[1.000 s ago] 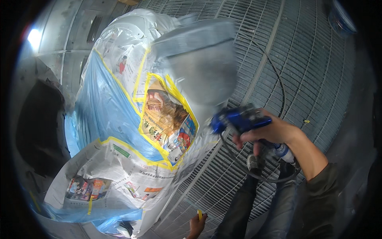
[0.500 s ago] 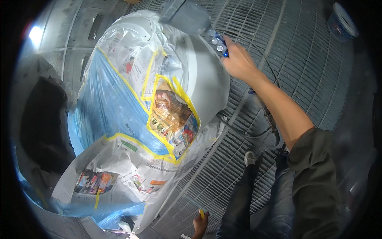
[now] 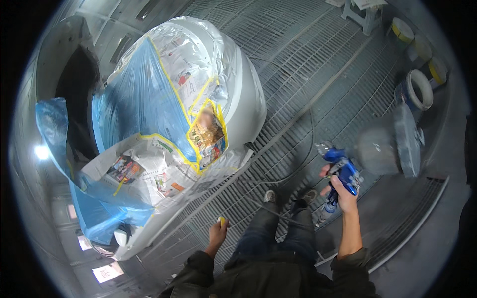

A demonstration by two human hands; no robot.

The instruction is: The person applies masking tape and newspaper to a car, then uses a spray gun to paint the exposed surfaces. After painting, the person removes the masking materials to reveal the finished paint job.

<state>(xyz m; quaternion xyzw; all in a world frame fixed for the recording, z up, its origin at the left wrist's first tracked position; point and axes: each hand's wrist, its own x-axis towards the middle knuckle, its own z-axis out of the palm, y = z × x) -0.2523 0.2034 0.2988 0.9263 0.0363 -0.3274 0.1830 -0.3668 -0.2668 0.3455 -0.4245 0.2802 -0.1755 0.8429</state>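
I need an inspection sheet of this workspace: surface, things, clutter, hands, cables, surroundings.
Surface: grated floor.
Things: blue spray gun with blurred grey cup; large pale body, partly covered by newspaper, blue film and yellow tape.
Clutter: bucket, yellow-banded tins, grey stool.
Hands: right hand grips the spray gun; left hand holds a small yellow object, kind unclear.
Cables: thin hose across the floor; its connection is unclear.
Surroundings: bright light at far left.
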